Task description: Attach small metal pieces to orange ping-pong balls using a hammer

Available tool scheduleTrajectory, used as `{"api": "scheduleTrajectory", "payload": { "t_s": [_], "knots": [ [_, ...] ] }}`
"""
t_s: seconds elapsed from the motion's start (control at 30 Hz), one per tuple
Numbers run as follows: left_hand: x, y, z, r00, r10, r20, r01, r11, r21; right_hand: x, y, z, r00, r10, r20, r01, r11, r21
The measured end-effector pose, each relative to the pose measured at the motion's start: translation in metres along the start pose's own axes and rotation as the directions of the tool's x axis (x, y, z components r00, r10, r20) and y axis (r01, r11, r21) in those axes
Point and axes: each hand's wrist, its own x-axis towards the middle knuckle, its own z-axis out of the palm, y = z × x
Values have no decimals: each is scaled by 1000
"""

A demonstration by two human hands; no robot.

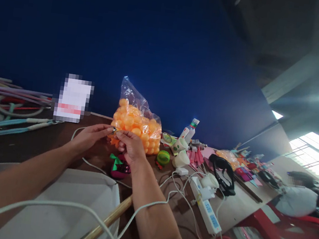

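In the middle of the view my left hand [96, 131] and my right hand [132, 146] meet, fingertips pinched together around something small. Most of it is hidden by the fingers, so I cannot make out what it is. An orange piece with pointed edges [114, 141] shows just below the fingertips; whether it is attached to the held thing I cannot tell. Right behind the hands stands a clear plastic bag [133, 94] full of orange balls [146, 131]. Under my right hand lies a dark purple item with a green ribbon [116, 164].
A white cable [82, 206] crosses over my right forearm. To the right are a power strip [207, 209], tape rolls [181, 159], a bottle [190, 131] and black straps [225, 172]. A white box [90, 189] and wooden stick [106, 224] lie nearer; red chairs [268, 233] stand right.
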Motion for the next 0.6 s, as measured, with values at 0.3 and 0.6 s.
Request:
{"api": "scheduleTrajectory", "payload": {
  "t_s": [0.3, 0.6],
  "knots": [
    [-1, 2, 2, 998, 24, -52, -21, 998, 62, 0, 0, -1, 1000, 4, 12, -4, 1000, 13],
    [0, -1, 0, 999, -2, -34, 3, 999, 38, -1, -2, 0, 1000, 21, 13, -21, 1000, 12]
  ]
}}
